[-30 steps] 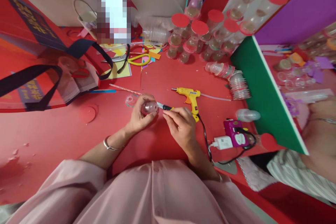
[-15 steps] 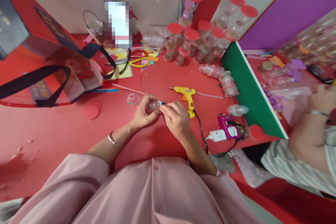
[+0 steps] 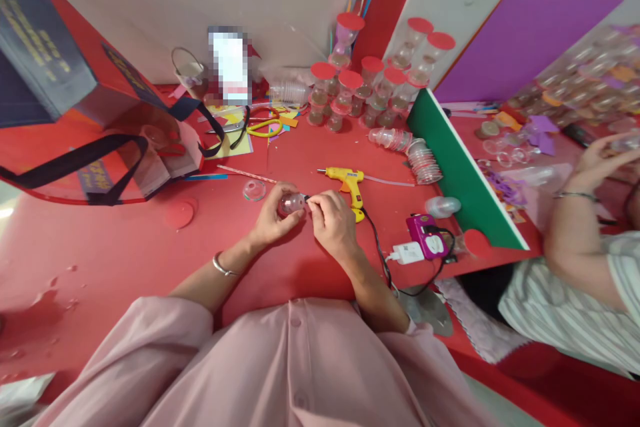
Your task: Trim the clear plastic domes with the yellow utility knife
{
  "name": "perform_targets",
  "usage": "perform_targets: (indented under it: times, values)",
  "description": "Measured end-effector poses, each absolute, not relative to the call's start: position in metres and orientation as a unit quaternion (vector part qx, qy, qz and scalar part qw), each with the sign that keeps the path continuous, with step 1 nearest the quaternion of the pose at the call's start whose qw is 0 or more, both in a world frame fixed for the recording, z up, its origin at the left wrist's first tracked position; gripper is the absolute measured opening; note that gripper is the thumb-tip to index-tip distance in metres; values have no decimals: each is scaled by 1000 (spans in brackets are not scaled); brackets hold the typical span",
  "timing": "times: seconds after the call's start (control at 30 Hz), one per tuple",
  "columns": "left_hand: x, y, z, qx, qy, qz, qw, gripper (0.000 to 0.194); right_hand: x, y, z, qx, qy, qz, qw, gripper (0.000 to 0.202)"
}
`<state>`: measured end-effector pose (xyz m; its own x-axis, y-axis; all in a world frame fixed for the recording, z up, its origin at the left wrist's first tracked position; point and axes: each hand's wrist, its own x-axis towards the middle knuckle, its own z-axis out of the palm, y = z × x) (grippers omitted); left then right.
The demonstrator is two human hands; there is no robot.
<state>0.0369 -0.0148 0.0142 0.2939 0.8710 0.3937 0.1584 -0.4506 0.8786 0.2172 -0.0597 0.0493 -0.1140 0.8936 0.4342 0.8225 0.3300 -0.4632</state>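
Note:
My left hand [image 3: 274, 219] is wrapped round a small clear plastic cup [image 3: 292, 203] above the red table [image 3: 210, 287]. At the cup's right end, the fingers of my right hand [image 3: 331, 221] pinch a small dark-tipped item [image 3: 307, 198], too small to name. A clear round lid [image 3: 254, 190] lies just left of my hands, near a striped stick [image 3: 246, 173]. To the right rests a yellow glue gun [image 3: 350, 181] with a clear glue stick in its back.
Cup pairs with red discs [image 3: 350, 80] stand at the back, near stacked clear cups [image 3: 424, 161]. A green divider [image 3: 465, 173] runs along the right, beyond a purple power adapter [image 3: 427, 237]. A red bag [image 3: 75, 140] fills the left. Another person's arm [image 3: 570, 213] is far right.
The view has shifted slightly, so the things at the right appear further left. My right hand has drawn back a little from the cup. The other person's hand has come up, holding something clear.

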Motion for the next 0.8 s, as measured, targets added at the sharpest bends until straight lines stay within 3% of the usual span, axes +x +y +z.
perform_targets:
  times: [0.1, 0.23, 0.43, 0.57, 0.67, 0.73, 0.8]
  values:
    - [34, -18, 21, 689, 382, 496, 365, 44, 227, -64, 51, -601, -734, 54, 312, 23]
    - [10, -23, 27, 685, 417, 512, 308, 45, 248, -73, 48, -632, -747, 13, 208, 43]
    - [-64, -35, 5, 730, 535, 423, 57, 42, 262, -84, 34, -653, -748, -29, 118, 34]
    - [-91, -52, 0, 717, 613, 332, 4, 55, 259, -95, 25, -667, -721, -34, 187, 34]
    - [-78, -73, 9, 715, 585, 381, -10, 68, 257, -105, 18, -682, -678, 8, 276, 41]
    - [-55, -85, 13, 767, 493, 407, 49, 58, 258, -109, 14, -686, -649, 44, 325, 48]
    - [-26, -87, 11, 843, 398, 325, 159, 54, 263, -108, 10, -696, -622, 75, 351, 50]
